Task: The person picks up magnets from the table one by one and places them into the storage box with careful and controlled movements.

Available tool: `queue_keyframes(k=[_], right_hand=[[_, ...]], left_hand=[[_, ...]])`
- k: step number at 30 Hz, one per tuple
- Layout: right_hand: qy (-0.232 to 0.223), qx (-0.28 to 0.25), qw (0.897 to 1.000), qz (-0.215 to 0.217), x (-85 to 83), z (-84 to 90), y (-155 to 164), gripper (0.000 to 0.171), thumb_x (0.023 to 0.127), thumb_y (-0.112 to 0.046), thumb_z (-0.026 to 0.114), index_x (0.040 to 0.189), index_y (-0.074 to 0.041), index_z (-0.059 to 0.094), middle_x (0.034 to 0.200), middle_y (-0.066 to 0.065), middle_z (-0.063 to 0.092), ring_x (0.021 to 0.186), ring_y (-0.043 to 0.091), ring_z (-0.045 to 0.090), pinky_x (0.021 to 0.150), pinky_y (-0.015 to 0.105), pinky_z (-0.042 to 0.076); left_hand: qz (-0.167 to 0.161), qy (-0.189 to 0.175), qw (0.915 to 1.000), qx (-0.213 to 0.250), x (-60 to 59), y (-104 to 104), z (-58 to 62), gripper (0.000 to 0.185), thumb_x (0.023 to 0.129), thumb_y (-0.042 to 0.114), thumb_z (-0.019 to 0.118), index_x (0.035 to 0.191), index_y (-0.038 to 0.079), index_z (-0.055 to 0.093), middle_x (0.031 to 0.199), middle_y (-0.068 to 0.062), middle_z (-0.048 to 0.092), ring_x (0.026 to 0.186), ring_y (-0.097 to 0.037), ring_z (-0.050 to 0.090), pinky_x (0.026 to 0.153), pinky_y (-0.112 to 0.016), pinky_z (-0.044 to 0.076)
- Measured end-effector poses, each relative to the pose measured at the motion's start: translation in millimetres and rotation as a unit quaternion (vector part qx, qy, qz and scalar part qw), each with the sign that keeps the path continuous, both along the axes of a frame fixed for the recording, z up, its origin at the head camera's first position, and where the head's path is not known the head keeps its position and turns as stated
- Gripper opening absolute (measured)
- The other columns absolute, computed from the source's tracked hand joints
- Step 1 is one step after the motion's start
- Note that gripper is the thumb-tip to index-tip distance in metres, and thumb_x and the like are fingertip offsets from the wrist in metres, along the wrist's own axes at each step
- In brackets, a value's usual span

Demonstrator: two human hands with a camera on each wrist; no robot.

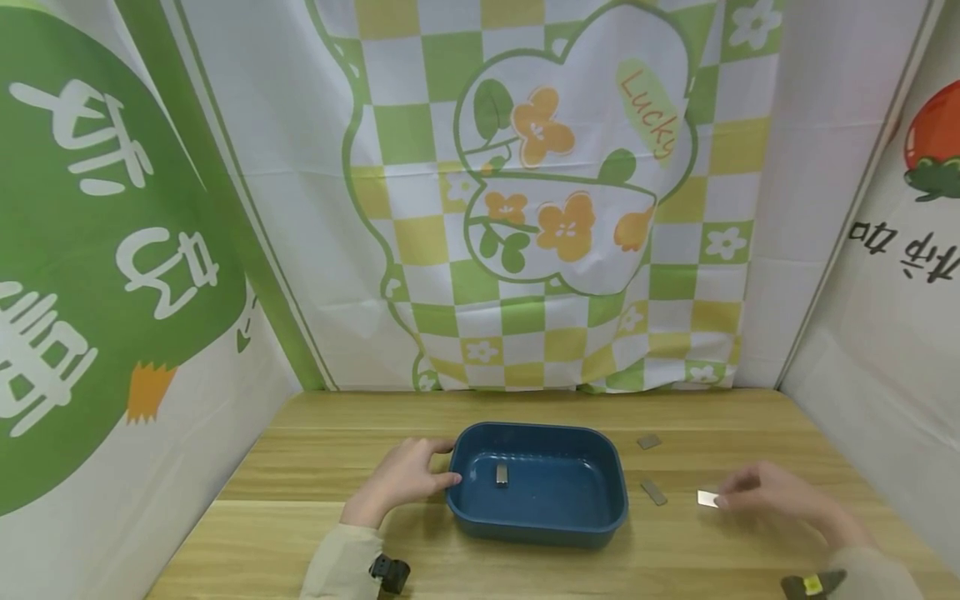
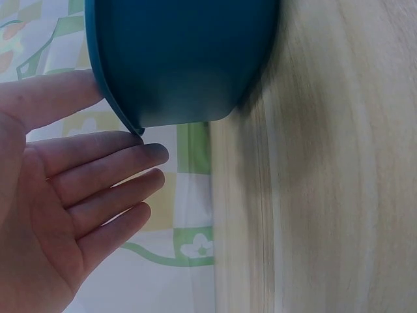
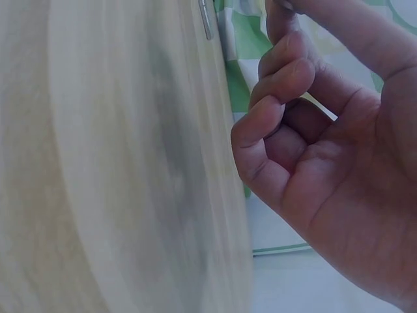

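Note:
A dark blue rectangular bin stands on the wooden table. Over its left rim lies the thumb of my left hand, with the index fingertip against the outside; the other fingers extend clear of it in the left wrist view. Inside the bin lies a small shiny metal block. To the right, my right hand pinches a small bright metal rectangle between thumb and index finger, just above or at the table. Its remaining fingers are curled in the right wrist view, where the held piece is mostly out of frame.
Two thin grey metal pieces lie right of the bin: one farther back, one nearer. A printed cloth hangs at the table's back edge. Cloth walls stand left and right.

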State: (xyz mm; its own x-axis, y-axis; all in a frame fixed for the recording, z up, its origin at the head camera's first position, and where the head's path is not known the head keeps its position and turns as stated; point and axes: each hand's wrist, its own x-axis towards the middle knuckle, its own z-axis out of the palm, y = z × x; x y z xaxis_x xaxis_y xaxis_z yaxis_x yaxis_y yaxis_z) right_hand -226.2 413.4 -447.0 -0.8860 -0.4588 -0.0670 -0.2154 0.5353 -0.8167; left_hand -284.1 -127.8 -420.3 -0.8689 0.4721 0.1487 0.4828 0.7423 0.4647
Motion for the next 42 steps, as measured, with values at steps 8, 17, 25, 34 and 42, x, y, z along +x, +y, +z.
queue_keyframes(k=[8,17,25,34,42], right_hand=[[0.018,0.017,1.000,0.012,-4.8,9.1,-7.8,0.016,0.091,-0.013,0.059,0.097,-0.001,0.067,0.080,0.004,0.068,0.067,0.010,0.061,0.056,0.029,0.052],[0.038,0.033,0.999,0.015,-10.6,17.0,-14.2,0.015,0.090,-0.015,0.061,0.097,-0.004,0.068,0.086,0.009,0.069,0.075,0.012,0.062,0.065,0.026,0.050],[0.030,0.037,0.999,0.012,-15.6,23.3,-20.5,0.017,0.090,-0.017,0.062,0.100,-0.004,0.068,0.092,0.004,0.069,0.081,0.012,0.061,0.069,0.025,0.049],[0.022,0.046,0.999,0.002,-22.2,28.3,-29.1,0.022,0.089,-0.019,0.063,0.102,-0.003,0.067,0.094,0.004,0.069,0.083,0.007,0.061,0.073,0.024,0.050],[0.027,0.059,0.998,-0.003,-27.5,33.1,-37.8,0.025,0.088,-0.021,0.064,0.103,-0.002,0.066,0.096,0.009,0.068,0.085,0.013,0.063,0.077,0.035,0.051]], left_hand=[[0.000,0.000,1.0000,0.003,-0.1,0.1,0.7,0.053,0.081,0.032,0.073,0.124,0.002,0.061,0.123,-0.015,0.064,0.114,-0.036,0.059,0.095,-0.052,0.048],[0.000,-0.001,1.0000,0.001,0.0,-0.1,0.9,0.053,0.081,0.032,0.073,0.124,0.002,0.061,0.123,-0.015,0.064,0.113,-0.036,0.060,0.094,-0.052,0.048],[-0.001,0.000,1.0000,0.000,-0.2,-0.2,0.3,0.052,0.081,0.031,0.073,0.124,0.002,0.061,0.123,-0.015,0.064,0.113,-0.036,0.060,0.094,-0.052,0.048],[0.000,-0.002,1.0000,-0.001,1.7,0.6,1.6,0.053,0.081,0.031,0.073,0.125,0.003,0.061,0.124,-0.015,0.063,0.114,-0.036,0.059,0.095,-0.053,0.047],[-0.001,0.004,1.0000,-0.004,1.2,1.1,1.3,0.053,0.081,0.032,0.073,0.124,0.003,0.061,0.123,-0.015,0.064,0.113,-0.036,0.060,0.094,-0.052,0.048]])
